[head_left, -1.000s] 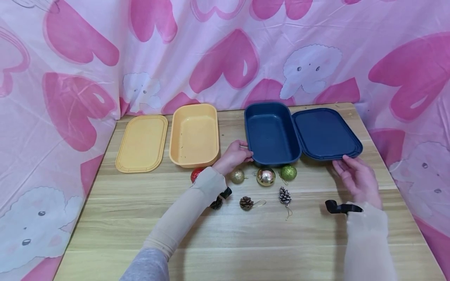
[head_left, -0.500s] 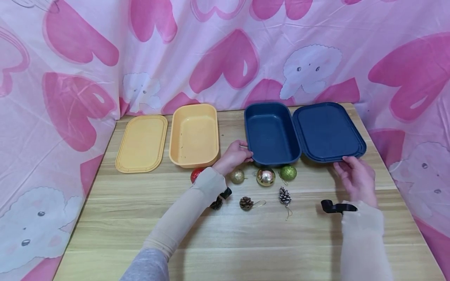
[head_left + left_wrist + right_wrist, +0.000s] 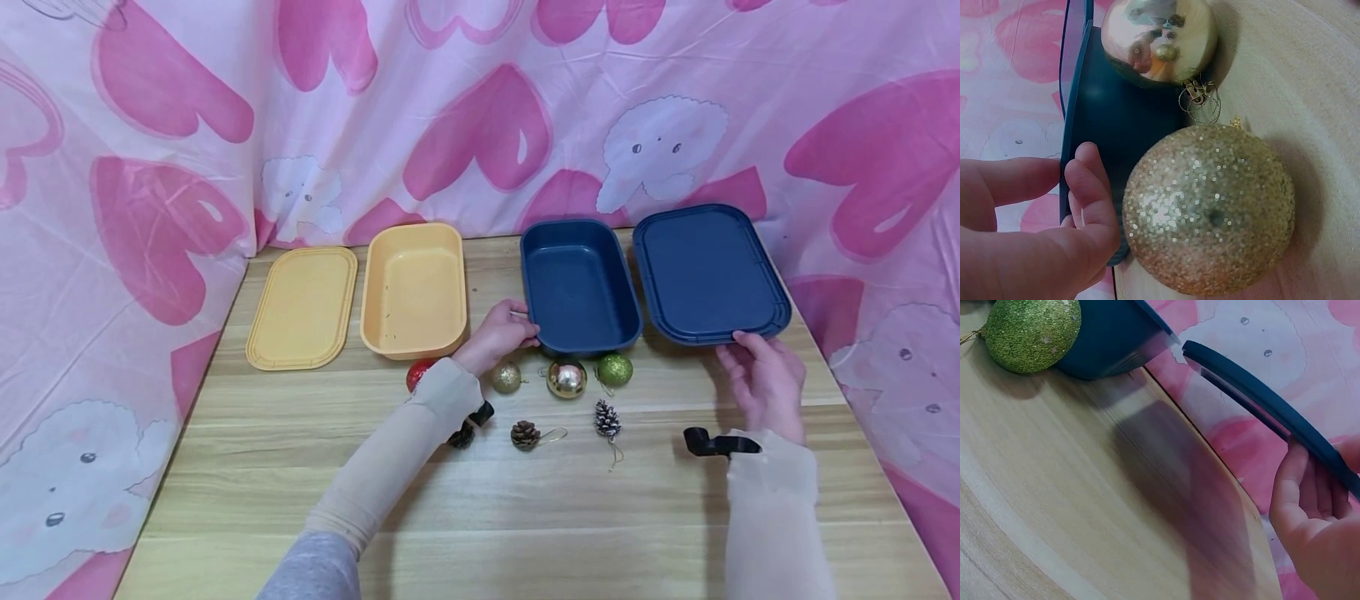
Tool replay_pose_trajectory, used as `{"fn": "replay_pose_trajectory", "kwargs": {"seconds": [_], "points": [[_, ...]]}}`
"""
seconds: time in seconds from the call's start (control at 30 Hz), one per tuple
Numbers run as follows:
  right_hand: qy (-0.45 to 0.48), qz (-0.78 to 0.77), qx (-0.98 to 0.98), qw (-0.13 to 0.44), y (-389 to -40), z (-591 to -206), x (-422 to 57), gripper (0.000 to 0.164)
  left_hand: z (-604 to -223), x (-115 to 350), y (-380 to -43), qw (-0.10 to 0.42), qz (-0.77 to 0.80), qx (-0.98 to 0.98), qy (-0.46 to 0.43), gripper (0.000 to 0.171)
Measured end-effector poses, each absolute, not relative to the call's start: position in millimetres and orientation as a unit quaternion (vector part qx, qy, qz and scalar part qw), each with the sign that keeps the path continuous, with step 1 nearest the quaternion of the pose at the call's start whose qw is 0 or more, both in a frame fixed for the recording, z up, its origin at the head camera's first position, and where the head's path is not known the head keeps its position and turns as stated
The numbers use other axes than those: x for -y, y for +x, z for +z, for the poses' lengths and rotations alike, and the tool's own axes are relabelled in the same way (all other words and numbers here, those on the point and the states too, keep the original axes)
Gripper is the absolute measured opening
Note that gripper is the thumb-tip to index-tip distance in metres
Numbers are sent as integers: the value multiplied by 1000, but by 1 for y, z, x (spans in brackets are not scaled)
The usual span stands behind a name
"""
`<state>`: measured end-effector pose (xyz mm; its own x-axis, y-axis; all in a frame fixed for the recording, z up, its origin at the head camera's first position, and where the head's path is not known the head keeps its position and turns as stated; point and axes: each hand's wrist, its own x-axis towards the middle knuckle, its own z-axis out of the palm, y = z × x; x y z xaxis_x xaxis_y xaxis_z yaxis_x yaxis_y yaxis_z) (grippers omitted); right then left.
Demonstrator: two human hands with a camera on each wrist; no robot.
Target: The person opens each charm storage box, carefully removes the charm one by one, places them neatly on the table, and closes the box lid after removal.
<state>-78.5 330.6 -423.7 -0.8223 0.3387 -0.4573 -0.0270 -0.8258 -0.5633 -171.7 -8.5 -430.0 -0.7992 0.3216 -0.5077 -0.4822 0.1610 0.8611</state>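
Observation:
My left hand [image 3: 501, 335] pinches the near left rim of the dark blue box [image 3: 583, 292], which stands uncovered on the table. In the left wrist view, thumb and fingers sit on either side of that rim. With my right hand [image 3: 767, 375] I hold the blue lid [image 3: 712, 275] by its near edge, thumb on top and fingers beneath. The right wrist view shows the lid [image 3: 1272, 403] raised off the table, its shadow falling on the wood. Just in front of the blue box lie a shiny gold ball [image 3: 567, 378], a glittery gold ball [image 3: 1210, 209] and a green glitter ball [image 3: 1034, 334].
A yellow box [image 3: 415, 292] and its yellow lid [image 3: 303, 308] are at the back left. A red ball [image 3: 418, 372] is partly hidden by my left sleeve. Nearer lie a brown pine cone [image 3: 526, 434] and a white-tipped one [image 3: 607, 418]. Pink cloth [image 3: 480, 125] hangs behind.
The blue lid has risen and shifted right, away from the blue box's side, with my right hand gripping its edge. My left hand stays at the box rim.

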Motion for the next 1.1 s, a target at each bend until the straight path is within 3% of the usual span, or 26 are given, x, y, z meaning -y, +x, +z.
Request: {"fn": "replay_pose_trajectory", "kwargs": {"seconds": [0.3, 0.57, 0.77, 1.1], "points": [[-252, 900, 314, 168, -86, -422, -318, 18, -431, 9, -171, 308, 643, -699, -57, 39], [-304, 857, 351, 223, -92, -414, -309, 20, -431, 8, -171, 304, 644, -699, -57, 39], [-324, 834, 370, 249, -96, -407, -303, 26, -431, 9, -171, 305, 643, -701, -55, 38], [-291, 764, 496, 291, -96, -401, -290, 23, -431, 9, -171, 308, 644, -698, -53, 37]]}}
